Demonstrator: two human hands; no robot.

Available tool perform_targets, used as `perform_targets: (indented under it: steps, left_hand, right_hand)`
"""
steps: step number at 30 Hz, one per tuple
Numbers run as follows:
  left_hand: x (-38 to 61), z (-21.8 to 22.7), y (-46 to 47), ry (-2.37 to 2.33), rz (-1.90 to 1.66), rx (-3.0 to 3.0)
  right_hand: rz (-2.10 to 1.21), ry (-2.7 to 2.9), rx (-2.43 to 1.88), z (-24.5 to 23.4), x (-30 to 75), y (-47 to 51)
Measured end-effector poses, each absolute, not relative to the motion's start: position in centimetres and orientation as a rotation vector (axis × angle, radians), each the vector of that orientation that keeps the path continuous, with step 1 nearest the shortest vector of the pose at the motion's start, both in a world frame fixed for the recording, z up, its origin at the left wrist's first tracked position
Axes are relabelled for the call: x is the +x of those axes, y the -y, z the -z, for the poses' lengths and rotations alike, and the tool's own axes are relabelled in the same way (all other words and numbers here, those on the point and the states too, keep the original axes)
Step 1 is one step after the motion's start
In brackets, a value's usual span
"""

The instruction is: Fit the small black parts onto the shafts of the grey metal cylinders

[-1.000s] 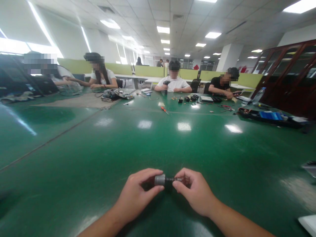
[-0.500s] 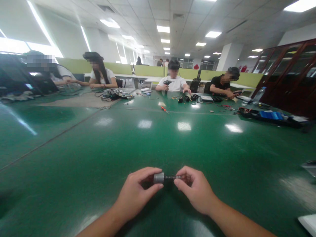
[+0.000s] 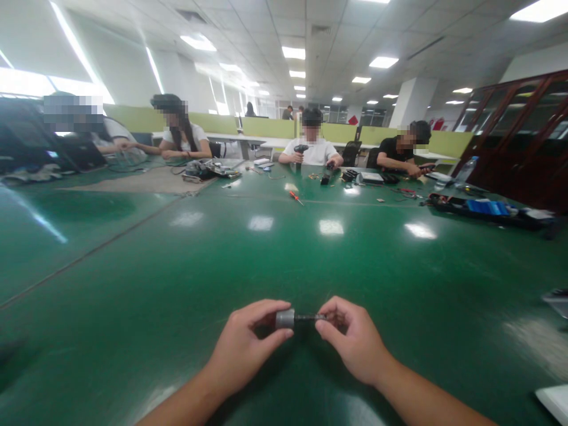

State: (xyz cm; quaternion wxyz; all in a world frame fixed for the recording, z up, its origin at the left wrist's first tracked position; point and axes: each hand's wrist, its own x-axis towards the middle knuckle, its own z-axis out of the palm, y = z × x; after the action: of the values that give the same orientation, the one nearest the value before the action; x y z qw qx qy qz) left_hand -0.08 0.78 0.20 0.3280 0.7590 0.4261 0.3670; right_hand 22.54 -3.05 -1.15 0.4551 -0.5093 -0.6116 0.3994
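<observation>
Low in the middle of the head view, I hold a small grey metal cylinder [image 3: 285,319] with a thin dark rod [image 3: 305,318] running out of its right end. The thumb and fingers of my left hand [image 3: 242,343] are closed on the cylinder, from above and below. My right hand [image 3: 352,334] pinches the far end of the rod between thumb and forefinger, its other fingers curled. The rod lies nearly level, just above the green table [image 3: 213,266]. Its tip is partly hidden by my right fingers.
Farther off on the table lies a red screwdriver [image 3: 296,197]. A black tray with blue items [image 3: 488,207] is at the right, a bottle [image 3: 467,170] behind it. Several people sit along the far side; one holds a power drill [image 3: 300,152]. A white object [image 3: 552,402] shows bottom right.
My right fingertips have shifted slightly right along the rod; my left hand is nearly still. The person opposite has taken hold of a black part with the hand that does not hold the drill.
</observation>
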Motion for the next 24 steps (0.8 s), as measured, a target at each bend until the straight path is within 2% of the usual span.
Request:
perform_targets:
  steps: [24]
  left_hand:
    - [-0.28, -0.38, -0.73, -1.086, -0.992, 1.992]
  right_hand:
    - [-0.963, 1.48, -1.267, 1.23, 22.59, 2.93]
